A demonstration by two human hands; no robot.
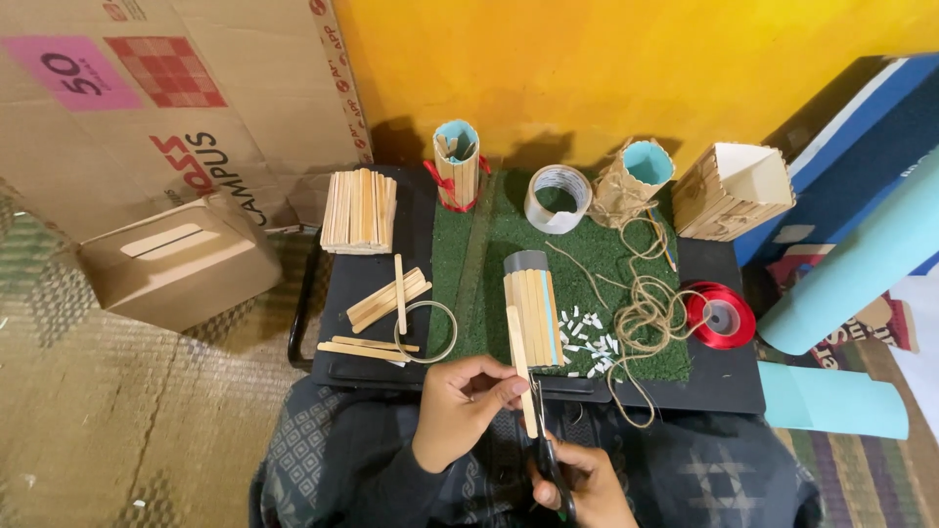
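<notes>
**Stick and scissors, up close**

Nearest: right hand (585,481) wrapped round scissors (548,460), blades at a wooden stick (521,374). Left hand (471,396) pinching that stick, fingers closed. Just beyond, on green turf mat (489,293): half-covered stick tube (533,311), white offcuts (590,340), twine (650,313). Farther back: tape roll (558,198), finished holders.

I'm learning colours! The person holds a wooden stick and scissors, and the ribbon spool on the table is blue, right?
Not quite. In the head view the ribbon spool is red, not blue. The left hand holds the wooden stick, and the right hand holds the scissors.
</notes>
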